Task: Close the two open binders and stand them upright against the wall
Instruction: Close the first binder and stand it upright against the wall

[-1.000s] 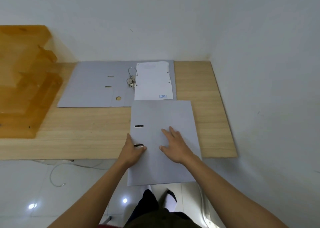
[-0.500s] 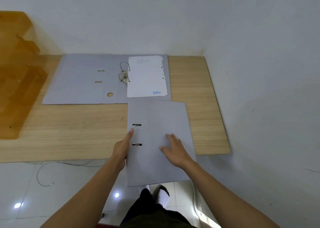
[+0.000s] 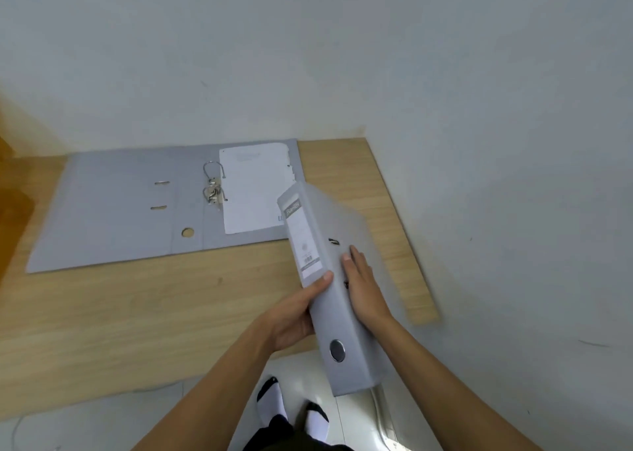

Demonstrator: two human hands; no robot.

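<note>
Binder (image 3: 334,317) is a smooth grey rectangular block.

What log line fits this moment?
closed binder: held tilted | left hand: grips spine | right hand: flat on cover | open binder: lying flat

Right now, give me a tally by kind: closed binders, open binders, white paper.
closed binder: 1
open binder: 1
white paper: 1 (single sheet or stack, cannot tell)
Total: 3

Left hand (image 3: 291,315) fingers hidden behind closed binder (image 3: 334,317).
</note>
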